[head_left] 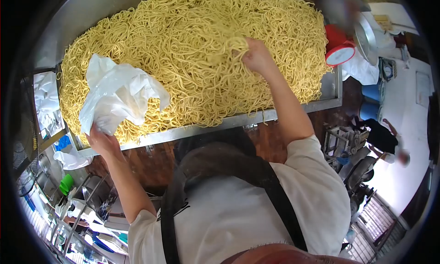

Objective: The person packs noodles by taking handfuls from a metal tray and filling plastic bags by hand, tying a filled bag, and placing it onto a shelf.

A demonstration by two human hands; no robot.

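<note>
A big heap of yellow noodles (192, 80) fills a metal tray (238, 122) in front of me. At the tray's near left edge, my left hand (103, 142) is closed around the lower end of a white plastic bag (121, 92), which spreads over the noodles. My right hand (256, 57) reaches into the right half of the heap, its fingers wrapped round a bunch of noodles. Some strands by that hand are blurred by motion. The fingertips of both hands are partly hidden.
A red scale (338, 46) with a round white face stands beyond the tray's right end. White plastic bags (45, 92) hang at the left. Machinery (346, 142) and another person in dark clothing (382, 135) are further right. A green scoop-like object (66, 184) lies lower left.
</note>
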